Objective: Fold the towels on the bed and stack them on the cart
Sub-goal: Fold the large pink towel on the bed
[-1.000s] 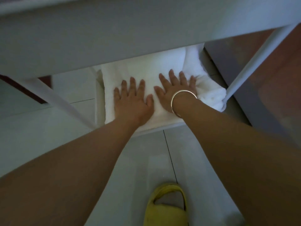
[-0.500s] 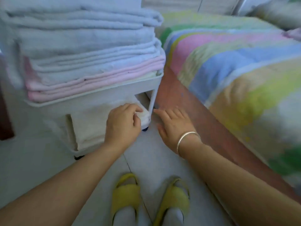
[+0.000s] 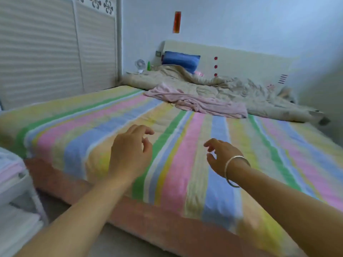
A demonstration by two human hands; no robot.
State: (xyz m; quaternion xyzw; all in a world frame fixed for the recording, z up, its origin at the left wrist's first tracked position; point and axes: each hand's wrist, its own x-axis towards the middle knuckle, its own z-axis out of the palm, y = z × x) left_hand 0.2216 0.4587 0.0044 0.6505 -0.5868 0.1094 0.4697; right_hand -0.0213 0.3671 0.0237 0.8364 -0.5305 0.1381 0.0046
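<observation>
While both hands hover empty above the striped bed [image 3: 181,145], the task stands partly done, to judge by the cart. Left hand [image 3: 130,154] and right hand [image 3: 222,156], the latter with a bracelet [image 3: 235,171] at the wrist: each grip is slack, with fingers loosely curled and holding nothing.

Cart [image 3: 16,186], at the lower left edge, just beside the bed: the upper level holds a stack of folded towels [image 3: 9,167], pale over pink, and the lower level holds folded white towels [image 3: 16,229]. Only part of each stack is in view and blurred, so no count can be given.

On the bed, one pink towel [image 3: 196,101] lies crumpled and unfolded, well beyond the hands toward the headboard [image 3: 241,58]. It touches a rumpled beige quilt [image 3: 232,86]. A blue pillow [image 3: 181,60] leans at the headboard.

Judgement: most of the folding appears finished. The pink towel seems to be the last piece left to fold and stack, though the quilt may hide others.
</observation>
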